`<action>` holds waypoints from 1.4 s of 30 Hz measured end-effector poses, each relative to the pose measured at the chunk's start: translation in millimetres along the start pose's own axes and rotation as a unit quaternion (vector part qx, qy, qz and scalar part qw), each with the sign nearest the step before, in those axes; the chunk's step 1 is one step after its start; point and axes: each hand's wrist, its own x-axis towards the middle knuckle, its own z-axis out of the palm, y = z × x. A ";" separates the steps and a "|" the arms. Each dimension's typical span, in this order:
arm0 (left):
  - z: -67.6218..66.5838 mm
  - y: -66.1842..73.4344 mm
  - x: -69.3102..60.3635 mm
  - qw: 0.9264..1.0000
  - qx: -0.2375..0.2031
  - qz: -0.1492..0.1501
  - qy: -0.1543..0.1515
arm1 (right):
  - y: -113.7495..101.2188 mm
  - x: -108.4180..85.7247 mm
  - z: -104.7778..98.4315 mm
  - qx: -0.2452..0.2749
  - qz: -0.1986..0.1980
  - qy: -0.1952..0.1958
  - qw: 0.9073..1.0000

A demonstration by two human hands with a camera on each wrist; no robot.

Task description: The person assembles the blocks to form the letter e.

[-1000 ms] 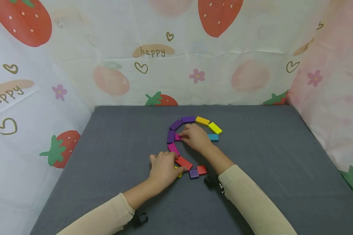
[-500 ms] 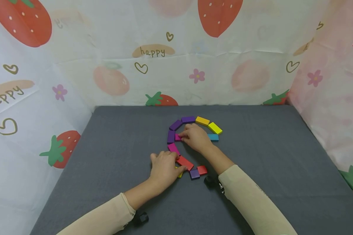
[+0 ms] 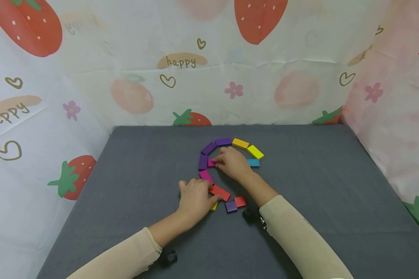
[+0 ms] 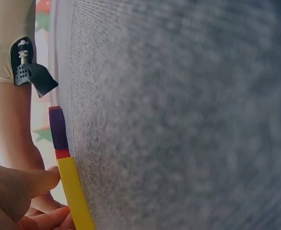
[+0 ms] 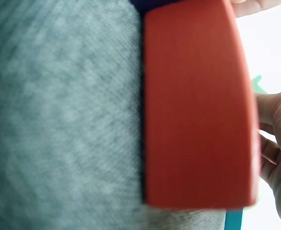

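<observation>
In the head view, my left hand (image 3: 195, 199) has its thumb and fingers at the left end of a red block (image 3: 220, 193), holding it between them. A yellow block (image 3: 214, 206) pokes out below that hand; the left wrist view shows it close up. My right hand (image 3: 232, 163) pinches a magenta block (image 3: 211, 163), partly covered by the fingertips, inside a curve of blocks. This curve runs through a pink block (image 3: 206, 177), purple blocks (image 3: 203, 162), an orange-yellow block (image 3: 240, 143) and a yellow block (image 3: 255, 152).
A blue block (image 3: 253, 163) lies partly behind the right hand. Close to the right wrist are a purple block (image 3: 231, 207) and a short-looking red block (image 3: 239, 202), which looms large in the right wrist view. A grey cloth (image 3: 143, 166) covers the table.
The red block at my left hand has shifted slightly right, as have the purple and red blocks near it. My left thumb has drawn back a little. The right hand stays still.
</observation>
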 end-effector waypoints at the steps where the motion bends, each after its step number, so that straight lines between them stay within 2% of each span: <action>1: -0.2 -0.3 0.3 1.000 0.001 0.001 0.000 | -0.1 -0.2 -0.3 0.001 0.000 -0.001 1.000; 7: -3.1 -4.0 3.4 1.000 -0.003 0.006 -0.003 | 0.0 -0.9 0.5 0.002 -0.002 -0.003 1.000; 10: -6.9 -8.6 8.3 0.999 -0.013 0.037 -0.013 | 1.0 -0.5 1.3 -0.001 -0.003 0.001 1.000; 13: -12.2 -15.2 17.3 0.995 -0.016 0.084 -0.046 | 1.9 -0.2 1.1 -0.003 -0.005 0.005 1.000; 15: -15.7 -20.6 25.2 0.990 -0.014 0.115 -0.081 | 2.2 -0.2 0.6 -0.003 -0.006 0.006 1.000; 19: -21.4 -29.8 40.1 0.975 -0.026 0.163 -0.152 | 2.1 -0.7 1.1 -0.002 -0.007 0.005 1.000; 21: -22.2 -34.1 45.1 0.967 -0.031 0.184 -0.176 | 1.6 -0.9 1.6 -0.002 -0.007 0.005 1.000; 24: -22.0 -39.2 50.3 0.957 -0.032 0.214 -0.194 | 1.3 -0.8 1.8 -0.004 -0.007 0.005 1.000; 27: -21.5 -41.9 53.2 0.951 -0.029 0.234 -0.200 | 1.6 -0.2 1.6 -0.005 -0.007 0.007 1.000; 32: -20.1 -42.4 55.2 0.948 -0.010 0.253 -0.194 | 3.0 0.5 1.8 -0.004 -0.009 0.010 1.000; 36: -18.4 -42.4 56.6 0.947 0.006 0.257 -0.195 | 3.3 0.4 1.4 -0.003 -0.009 0.008 1.000; 42: -17.4 -43.1 59.0 0.944 0.005 0.261 -0.202 | 2.6 -0.3 1.4 -0.003 -0.012 0.013 1.000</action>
